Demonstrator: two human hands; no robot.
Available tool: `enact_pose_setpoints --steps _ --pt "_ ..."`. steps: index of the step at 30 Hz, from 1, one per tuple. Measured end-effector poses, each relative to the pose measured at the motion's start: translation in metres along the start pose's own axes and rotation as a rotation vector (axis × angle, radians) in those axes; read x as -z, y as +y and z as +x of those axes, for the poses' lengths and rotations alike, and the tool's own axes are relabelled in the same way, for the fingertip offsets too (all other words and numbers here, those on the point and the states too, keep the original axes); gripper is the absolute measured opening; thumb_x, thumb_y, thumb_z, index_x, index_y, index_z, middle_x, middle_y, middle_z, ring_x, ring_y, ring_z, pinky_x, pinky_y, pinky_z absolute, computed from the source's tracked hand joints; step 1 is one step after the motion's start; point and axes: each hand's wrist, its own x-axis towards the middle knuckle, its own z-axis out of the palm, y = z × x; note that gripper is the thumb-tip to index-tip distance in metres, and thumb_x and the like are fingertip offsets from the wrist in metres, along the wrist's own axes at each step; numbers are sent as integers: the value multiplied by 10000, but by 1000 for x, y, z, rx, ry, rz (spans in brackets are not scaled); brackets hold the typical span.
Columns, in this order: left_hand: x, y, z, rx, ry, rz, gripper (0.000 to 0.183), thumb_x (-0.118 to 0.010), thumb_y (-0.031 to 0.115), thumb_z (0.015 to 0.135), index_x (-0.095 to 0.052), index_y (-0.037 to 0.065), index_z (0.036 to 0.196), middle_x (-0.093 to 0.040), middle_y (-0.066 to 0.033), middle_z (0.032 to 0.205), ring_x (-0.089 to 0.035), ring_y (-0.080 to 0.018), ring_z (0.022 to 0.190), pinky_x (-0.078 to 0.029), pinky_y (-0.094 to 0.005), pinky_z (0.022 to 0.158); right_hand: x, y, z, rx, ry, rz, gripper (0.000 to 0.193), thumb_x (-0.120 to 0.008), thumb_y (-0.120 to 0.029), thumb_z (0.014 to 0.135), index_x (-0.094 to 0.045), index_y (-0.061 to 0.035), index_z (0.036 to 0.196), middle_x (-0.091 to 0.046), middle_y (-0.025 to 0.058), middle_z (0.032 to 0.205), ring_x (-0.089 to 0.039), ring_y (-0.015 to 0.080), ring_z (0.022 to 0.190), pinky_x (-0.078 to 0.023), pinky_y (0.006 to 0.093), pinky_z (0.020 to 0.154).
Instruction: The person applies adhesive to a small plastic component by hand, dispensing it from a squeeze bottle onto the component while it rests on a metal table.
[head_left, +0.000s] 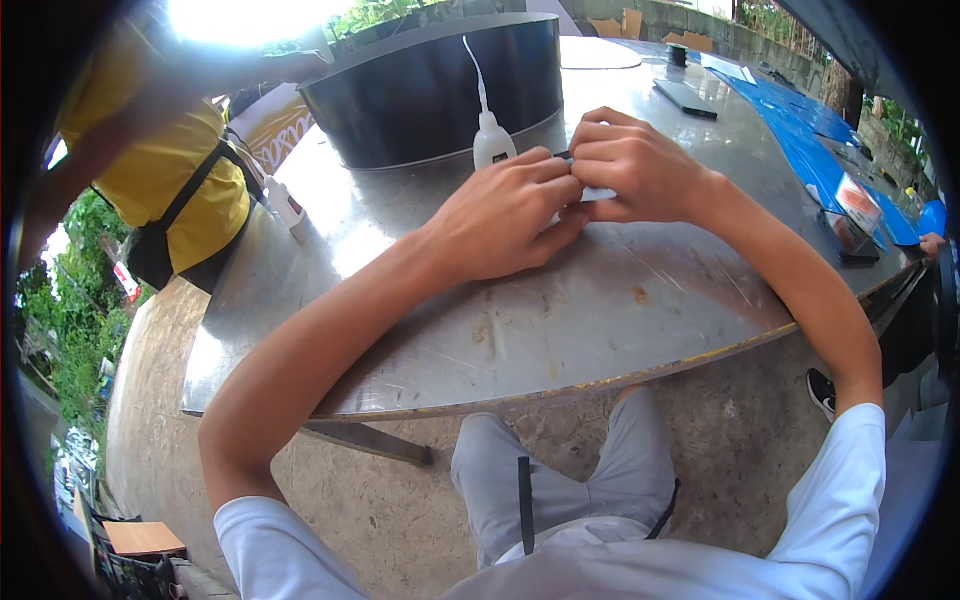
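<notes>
My left hand and my right hand meet over the metal table, fingers curled and closed. Between their fingertips a small dark edge shows; most of that piece is hidden, so I cannot make out its kind. Just behind my left hand stands a white squeeze bottle with a long thin nozzle, its lower part partly covered by the hand. Beyond it, a large curved black band stands on edge on the tabletop.
A person in a yellow top stands at the left, near a second white bottle. A dark phone-like slab and a black spool lie at the back right. Blue sheeting covers the right side.
</notes>
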Motion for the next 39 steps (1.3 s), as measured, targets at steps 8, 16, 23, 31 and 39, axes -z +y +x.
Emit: enact_pose_setpoints --steps 8,16,23,31,39 --pt "0 1 -1 -8 -24 21 173 -684 163 872 -668 24 973 -655 -87 931 -617 -264 892 -523 -397 776 2 1 -1 22 24 -4 262 -826 -243 675 -642 -62 713 -637 37 756 -630 239 828 -526 369 851" --pt "-1 -2 -1 -35 22 11 188 -678 147 851 -661 22 990 -666 -98 968 -625 -270 911 -527 -398 805 1 0 2 19 51 -13 202 -795 -192 688 -640 -65 712 -646 45 742 -629 232 791 -528 361 821" --pt "1 3 -2 -20 28 15 193 -675 151 855 -663 18 995 -672 -106 980 -643 -284 915 -529 -404 810 2 -3 4 17 79 -30 211 -779 -184 680 -605 -67 702 -608 51 701 -608 239 720 -522 366 771" --pt "3 3 0 -40 48 -1 175 -680 161 859 -671 40 986 -663 -100 947 -664 -281 882 -540 -400 741 6 -2 2 14 84 -112 241 -779 -206 659 -572 -86 677 -577 34 653 -584 231 648 -498 354 685" --pt "12 4 2 44 178 249 340 -691 235 880 -623 133 1197 -703 -62 744 -669 -277 592 -510 -381 518 15 6 6 -279 -112 -179 200 -725 -243 839 -671 -53 876 -679 97 796 -670 310 764 -519 423 709"
